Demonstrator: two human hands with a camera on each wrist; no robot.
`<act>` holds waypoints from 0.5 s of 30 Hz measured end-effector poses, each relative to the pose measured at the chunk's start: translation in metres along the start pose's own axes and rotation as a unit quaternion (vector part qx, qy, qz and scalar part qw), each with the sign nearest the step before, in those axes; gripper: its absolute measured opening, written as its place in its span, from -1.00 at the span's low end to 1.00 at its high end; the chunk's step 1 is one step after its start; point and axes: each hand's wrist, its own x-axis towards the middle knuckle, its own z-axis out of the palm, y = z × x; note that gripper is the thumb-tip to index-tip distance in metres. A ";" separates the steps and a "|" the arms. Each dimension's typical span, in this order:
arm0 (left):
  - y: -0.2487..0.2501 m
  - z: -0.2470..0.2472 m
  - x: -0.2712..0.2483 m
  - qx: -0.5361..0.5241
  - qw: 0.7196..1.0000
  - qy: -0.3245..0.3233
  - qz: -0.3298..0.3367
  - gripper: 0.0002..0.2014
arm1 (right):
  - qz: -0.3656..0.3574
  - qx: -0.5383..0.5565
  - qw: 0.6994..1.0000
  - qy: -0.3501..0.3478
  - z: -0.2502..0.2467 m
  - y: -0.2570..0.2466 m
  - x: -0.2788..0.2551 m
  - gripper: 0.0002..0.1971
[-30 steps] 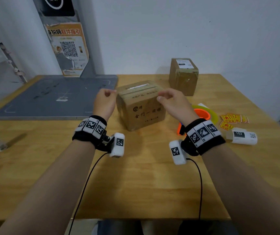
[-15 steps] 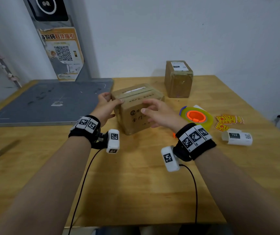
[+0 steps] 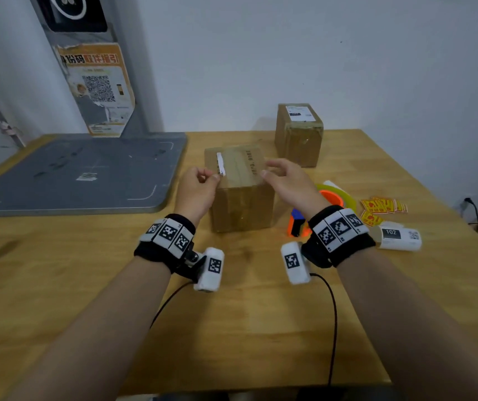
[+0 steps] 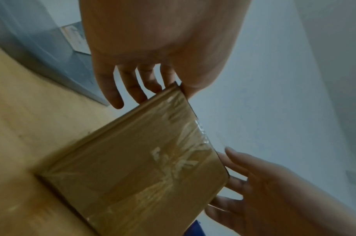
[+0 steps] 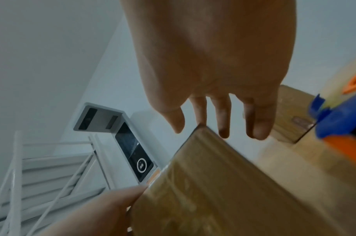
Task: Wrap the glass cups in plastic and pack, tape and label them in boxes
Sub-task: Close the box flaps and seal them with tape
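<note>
Wooden table (image 3: 246, 328) carried taped cardboard box (image 3: 239, 195) in middle, second box (image 3: 300, 134) behind near wall. Left hand (image 3: 197, 189) pinched box's upper left edge. Right hand (image 3: 290, 183) hovered at right edge, fingers loosely bent, gripping nothing. Tape dispenser (image 3: 318, 209) lay just right.

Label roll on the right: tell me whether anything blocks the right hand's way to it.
Nothing visible does. The right hand hovers at the near box; the label roll lies apart, right of the tape dispenser.
</note>
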 end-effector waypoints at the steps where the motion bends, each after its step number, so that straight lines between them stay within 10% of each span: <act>1: 0.000 0.002 0.003 0.025 0.999 0.013 0.023 -0.97 | -0.006 -0.011 1.000 0.028 -0.010 0.003 0.001 -0.61; 6: 0.002 0.013 0.015 0.071 0.996 0.031 0.043 -0.81 | 0.092 -0.236 0.955 0.153 -0.071 0.045 0.007 -0.54; 10: 0.005 0.024 0.013 0.095 0.994 0.041 0.042 -0.70 | 0.230 -0.289 0.927 0.068 -0.096 0.074 0.010 -0.39; 15: 0.004 0.029 0.011 0.101 0.993 0.050 0.043 -0.70 | 0.238 -0.210 0.948 0.038 -0.095 0.093 0.020 -0.29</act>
